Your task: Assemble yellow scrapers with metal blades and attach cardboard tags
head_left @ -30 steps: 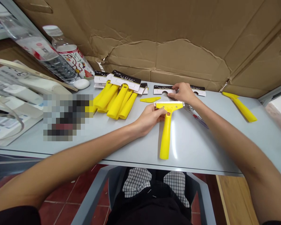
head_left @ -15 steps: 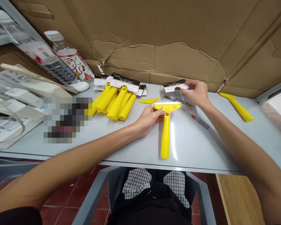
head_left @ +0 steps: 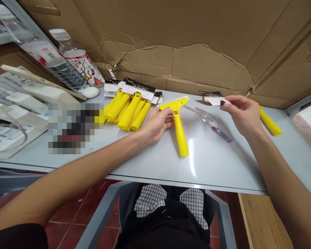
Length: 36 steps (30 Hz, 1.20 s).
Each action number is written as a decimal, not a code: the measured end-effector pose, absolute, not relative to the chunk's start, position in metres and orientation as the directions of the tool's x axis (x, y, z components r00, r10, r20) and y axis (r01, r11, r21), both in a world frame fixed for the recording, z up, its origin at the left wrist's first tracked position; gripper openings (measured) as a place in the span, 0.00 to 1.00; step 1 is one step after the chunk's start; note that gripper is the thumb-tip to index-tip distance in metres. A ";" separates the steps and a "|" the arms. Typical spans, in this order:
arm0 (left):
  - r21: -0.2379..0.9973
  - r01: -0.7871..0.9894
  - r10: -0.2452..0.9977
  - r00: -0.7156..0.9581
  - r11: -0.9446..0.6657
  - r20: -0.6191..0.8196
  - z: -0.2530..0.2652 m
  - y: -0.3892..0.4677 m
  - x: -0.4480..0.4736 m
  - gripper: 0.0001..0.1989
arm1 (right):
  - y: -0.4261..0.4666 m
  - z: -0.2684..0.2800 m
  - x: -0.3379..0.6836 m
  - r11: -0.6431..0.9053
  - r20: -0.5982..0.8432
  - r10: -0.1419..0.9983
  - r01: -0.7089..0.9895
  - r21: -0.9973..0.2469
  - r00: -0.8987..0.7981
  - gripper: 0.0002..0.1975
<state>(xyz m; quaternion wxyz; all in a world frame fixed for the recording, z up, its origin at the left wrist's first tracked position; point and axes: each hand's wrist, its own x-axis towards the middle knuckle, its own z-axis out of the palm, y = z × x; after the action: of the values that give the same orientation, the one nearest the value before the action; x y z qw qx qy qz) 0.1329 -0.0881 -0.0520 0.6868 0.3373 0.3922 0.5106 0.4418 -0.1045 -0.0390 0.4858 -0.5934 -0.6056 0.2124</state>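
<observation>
Left hand (head_left: 157, 124) pinching yellow plastic scraper (head_left: 180, 135) over pale grey table (head_left: 155, 162); head fitted, card not on. Two o'clock from scraper: black-and-white folded card (head_left: 213, 98), pinched by right hand (head_left: 242, 112). Ten o'clock: bunched yellow tubular handles (head_left: 128, 112), apparently carded.

Light: bright on the counter (head_left: 217, 169), dimmer on the cardboard (head_left: 186, 24) above. Glare: white streak (head_left: 192, 162), right of lower centre. Mosaic patch (head_left: 76, 128): left. Distortion: wide-angle stretching, side edges.

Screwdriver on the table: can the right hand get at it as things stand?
Probably yes, though the right hand is pinching a header card; the screwdriver lies nearby with nothing over it.
</observation>
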 end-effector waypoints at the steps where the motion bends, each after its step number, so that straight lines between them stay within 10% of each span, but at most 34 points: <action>1: 0.855 -0.459 0.970 0.149 0.241 -0.193 -0.049 -0.086 0.131 0.10 | -0.107 -0.037 0.439 0.205 0.327 0.932 0.512 -0.834 0.159 0.20; 23: 0.779 -0.616 0.988 -0.005 0.117 -0.153 -0.039 -0.067 0.119 0.12 | -0.129 -0.030 0.406 0.204 0.031 0.933 0.455 -0.867 -0.359 0.16; 36: 0.760 -0.645 0.978 -0.088 0.087 -0.187 -0.024 -0.060 0.113 0.11 | -0.130 -0.029 0.408 0.152 -0.057 0.891 0.413 -0.898 -0.451 0.35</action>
<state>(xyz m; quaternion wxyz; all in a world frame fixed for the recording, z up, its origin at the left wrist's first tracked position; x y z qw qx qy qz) 0.1126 -0.0601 -0.0244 0.6368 0.2246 0.3715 0.6372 0.4082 -0.1296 -0.0295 0.2572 -0.4566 -0.7140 0.4643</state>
